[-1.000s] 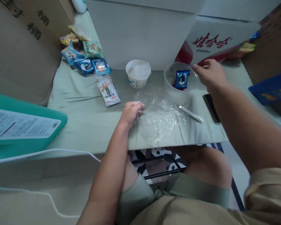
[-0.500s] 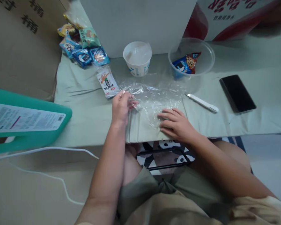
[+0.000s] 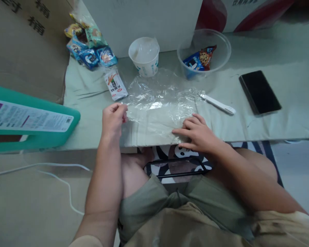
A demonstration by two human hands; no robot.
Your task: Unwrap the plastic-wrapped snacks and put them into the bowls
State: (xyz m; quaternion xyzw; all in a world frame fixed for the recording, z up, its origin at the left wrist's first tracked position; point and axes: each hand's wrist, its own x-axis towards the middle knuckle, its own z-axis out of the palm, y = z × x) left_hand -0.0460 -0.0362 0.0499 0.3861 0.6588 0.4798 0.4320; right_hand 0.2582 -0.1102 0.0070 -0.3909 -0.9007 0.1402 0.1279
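Cloth-covered table, white box behind, head view. Clear plastic film lies crinkled mid-table, nearer than paper bowl and clear tub. Left hand: fingers curled closed, pinching film's left edge. Right hand: fingers spread open, resting at film's near right side. White cutter just beyond right hand.

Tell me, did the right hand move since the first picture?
Yes. Judged against the white cup, the right hand has come left and nearer you, from the clear bowl's rim to the plastic sheet.
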